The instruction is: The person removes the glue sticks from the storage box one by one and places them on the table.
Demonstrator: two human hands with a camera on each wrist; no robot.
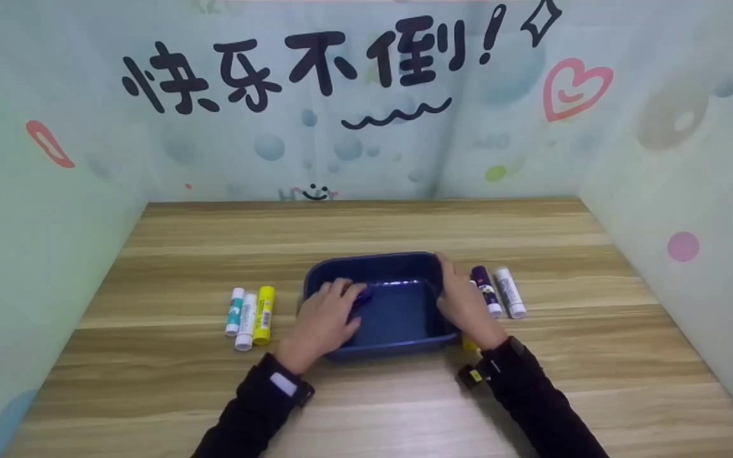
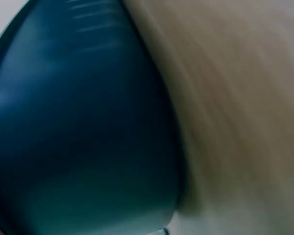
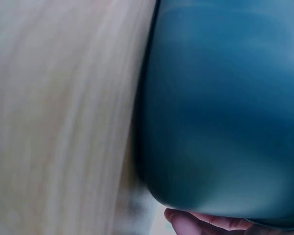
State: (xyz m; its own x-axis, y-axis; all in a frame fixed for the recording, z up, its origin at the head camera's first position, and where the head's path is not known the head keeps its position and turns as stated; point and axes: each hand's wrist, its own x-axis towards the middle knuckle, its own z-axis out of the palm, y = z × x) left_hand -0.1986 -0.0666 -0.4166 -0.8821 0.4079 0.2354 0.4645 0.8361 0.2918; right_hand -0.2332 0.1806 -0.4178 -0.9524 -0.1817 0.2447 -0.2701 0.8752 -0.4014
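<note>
A dark blue plastic basin (image 1: 392,348) sits mid-table, its outer wall (image 2: 88,112) filling much of both wrist views. My left hand (image 1: 327,318) reaches over its left side, fingers curled inside around a dark purple stick (image 1: 361,296), mostly hidden by the hand. At the right end, my right hand (image 1: 465,304) grips the rim; its fingers (image 3: 210,224) show below the basin in the right wrist view. Left of the basin lie a teal-and-white glue stick (image 1: 234,312), a white one (image 1: 245,321) and a yellow one (image 1: 264,315).
Right of the basin lie a dark purple glue stick (image 1: 486,291) with a white end and a white glue stick (image 1: 509,292). A yellow piece (image 1: 469,342) shows partly under the right wrist. Printed cloth walls (image 1: 366,159) enclose the wooden table (image 1: 366,407) at the back and sides.
</note>
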